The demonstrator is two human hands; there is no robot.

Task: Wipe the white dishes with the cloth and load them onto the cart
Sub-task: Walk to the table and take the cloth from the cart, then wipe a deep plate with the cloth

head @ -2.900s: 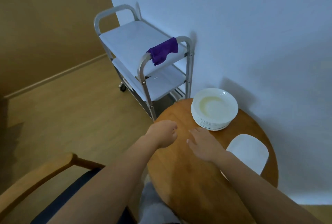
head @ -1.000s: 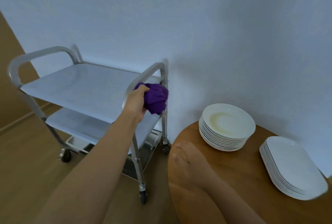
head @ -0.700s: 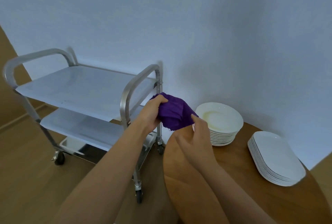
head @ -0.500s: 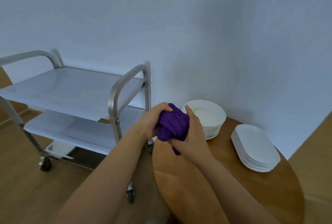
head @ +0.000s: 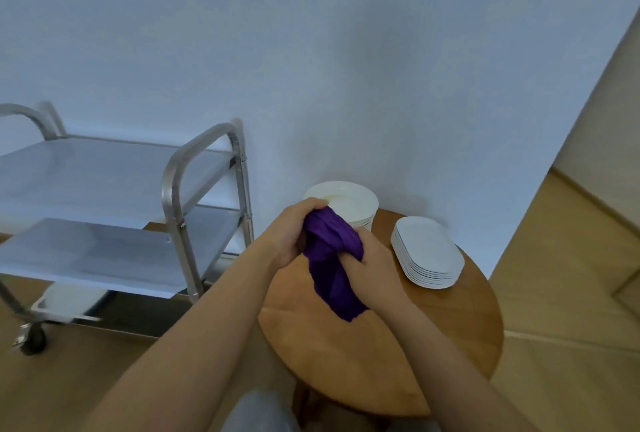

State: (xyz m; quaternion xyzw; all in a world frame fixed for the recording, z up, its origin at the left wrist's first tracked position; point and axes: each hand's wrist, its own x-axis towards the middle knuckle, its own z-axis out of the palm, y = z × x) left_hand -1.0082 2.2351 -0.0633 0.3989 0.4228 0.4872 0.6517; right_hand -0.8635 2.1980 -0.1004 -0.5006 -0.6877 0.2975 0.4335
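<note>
Both hands clenched on the purple cloth (head: 333,258) above the table's (head: 381,362) left edge: left hand (head: 294,234) grips the top bunch, right hand (head: 367,263) grips lower, tail hanging. Bowl stack (head: 353,205) and plate stack (head: 427,253) sit at the far edge. Cart (head: 114,189) stands left.

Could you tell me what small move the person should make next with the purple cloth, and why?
Probably free the right hand to lift the top bowl off the stack of bowls: both hands grip the purple cloth, the left hand included, and no dish is held.
</note>
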